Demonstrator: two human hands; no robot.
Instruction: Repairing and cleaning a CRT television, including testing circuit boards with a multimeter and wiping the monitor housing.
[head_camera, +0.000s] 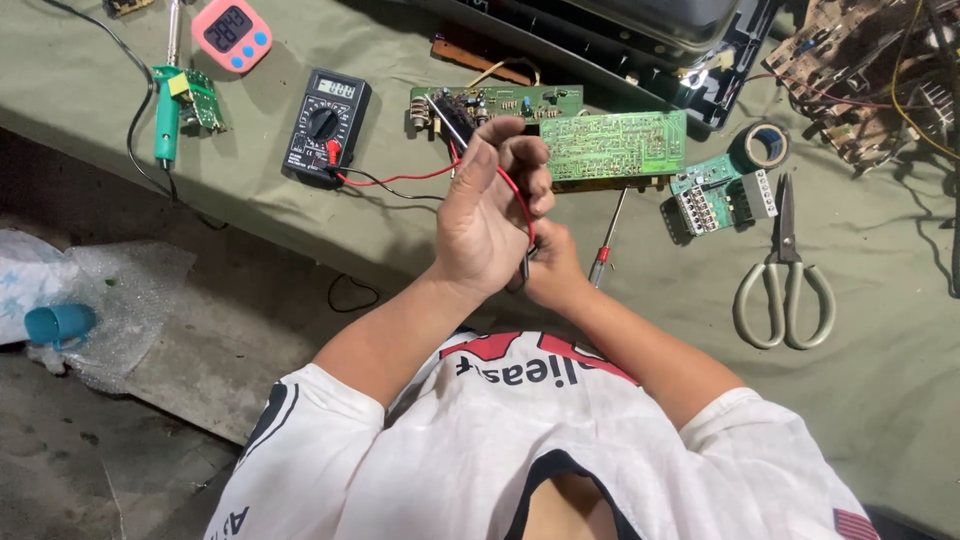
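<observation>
Head view: the left hand (487, 215) is raised in front of the chest, fingers curled closed around a slim black multimeter probe (450, 125) whose tip points toward eleven o'clock, just over the near end of a long green circuit board (500, 101). The right hand (552, 268) sits just below and behind it at about five o'clock, mostly hidden; it appears closed on the red test lead (515, 195) that loops over the left fingers, though how firm that grip is I cannot tell.

By my reading, the leads are being sorted in the hands, and the probe tip has not clearly touched the board. Any contact would call for a steady, fine tip placement among closely packed solder points.

The red and black leads run toward nine o'clock to a black digital multimeter (327, 122) with a round dial, lying flat on the olive cloth-covered bench (880, 380). At one o'clock from the hands lies a second board (615, 146), solder side up, glossy green with pale traces. Beyond it, at three o'clock, is a small teal board (712, 196) with white connector blocks, a roll of tape (767, 146), and grey-handled steel scissors (785, 285). A red-handled screwdriver (606, 240) lies just beside the right hand. Far at ten o'clock rest a green-handled soldering iron (166, 120) and a pink timer (231, 33).
</observation>
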